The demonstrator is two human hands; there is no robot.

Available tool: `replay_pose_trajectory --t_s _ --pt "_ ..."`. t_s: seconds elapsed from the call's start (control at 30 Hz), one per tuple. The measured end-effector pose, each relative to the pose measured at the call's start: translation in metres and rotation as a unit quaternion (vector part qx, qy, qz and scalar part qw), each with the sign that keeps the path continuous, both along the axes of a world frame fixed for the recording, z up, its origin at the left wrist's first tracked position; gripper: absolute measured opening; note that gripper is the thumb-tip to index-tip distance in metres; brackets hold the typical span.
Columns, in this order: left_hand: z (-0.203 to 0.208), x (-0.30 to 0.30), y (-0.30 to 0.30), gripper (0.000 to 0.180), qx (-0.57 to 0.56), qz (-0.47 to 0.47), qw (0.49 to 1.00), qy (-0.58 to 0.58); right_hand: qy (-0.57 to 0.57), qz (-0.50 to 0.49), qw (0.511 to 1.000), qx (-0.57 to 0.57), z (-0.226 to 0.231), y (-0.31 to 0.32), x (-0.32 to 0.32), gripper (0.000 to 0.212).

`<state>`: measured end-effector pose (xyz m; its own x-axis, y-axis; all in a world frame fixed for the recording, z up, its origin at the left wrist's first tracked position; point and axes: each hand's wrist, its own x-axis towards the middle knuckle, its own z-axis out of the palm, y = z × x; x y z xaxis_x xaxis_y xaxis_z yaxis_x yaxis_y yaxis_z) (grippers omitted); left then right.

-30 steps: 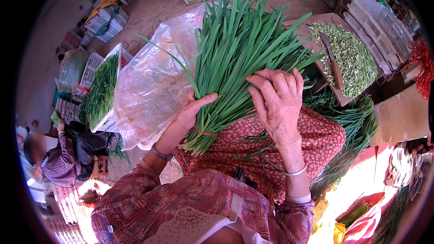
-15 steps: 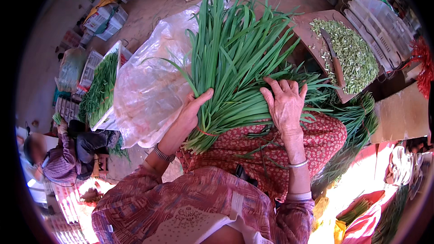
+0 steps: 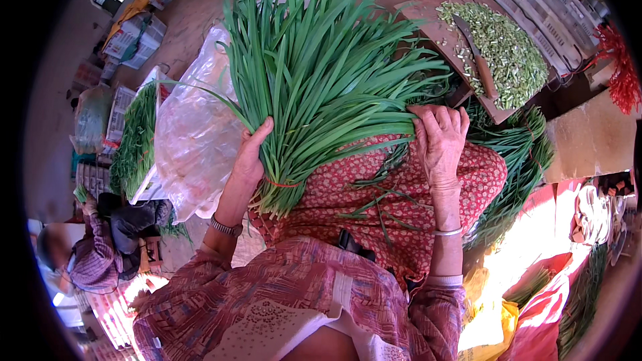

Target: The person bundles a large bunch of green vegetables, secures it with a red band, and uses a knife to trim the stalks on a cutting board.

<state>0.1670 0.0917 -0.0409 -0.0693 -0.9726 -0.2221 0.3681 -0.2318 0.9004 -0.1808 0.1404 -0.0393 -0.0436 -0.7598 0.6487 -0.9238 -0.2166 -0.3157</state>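
Observation:
A large bunch of garlic chives point(image 3: 314, 93) fans out over my lap, its long green leaves pointing away from me. A thin red band point(image 3: 283, 184) circles its pale cut ends. My left hand point(image 3: 251, 153) is closed around the bunch just above the band, thumb lying along the leaves. At the right edge of the fan, the curled fingers of my right hand point(image 3: 443, 140) pinch leaf tips. Loose leaves lie on the red flowered cloth point(image 3: 468, 173) across my knees.
A wooden board point(image 3: 435, 26) at the right holds chopped stems point(image 3: 515, 60) and a knife point(image 3: 483, 70). More bundled chives point(image 3: 528, 140) lie beside my right knee. Clear plastic sheeting point(image 3: 194, 140) is at the left, near a crate of chives point(image 3: 134, 140). Another person point(image 3: 97, 254) sits far left.
The bunch and my left hand have shifted left, and the leaves spread wider. My right hand has moved slightly right, its fingers going from spread on the leaves to a pinch at their edge.

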Motion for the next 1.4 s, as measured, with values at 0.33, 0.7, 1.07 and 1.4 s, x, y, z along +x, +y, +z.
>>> replay_pose_trajectory --t_s 0.33,0.7,1.07,1.4 --pt "0.062 -0.016 -0.038 0.042 0.100 -0.027 0.988 0.113 0.005 -0.142 0.988 0.054 -0.017 0.003 -0.034 0.057" --pt "0.092 -0.079 -0.096 0.054 0.135 -0.207 0.962 0.113 0.113 0.158 0.980 -0.047 0.104 -0.019 0.058 0.095" --pt "0.134 -0.041 -0.094 0.064 -0.170 -0.338 0.880 -0.288 -0.368 0.155 0.917 0.011 0.146 -0.050 0.026 0.054" --pt "0.189 -0.115 -0.050 0.108 -0.496 -0.152 0.833 -0.193 -0.475 0.175 0.862 0.006 0.137 -0.035 0.030 0.054"
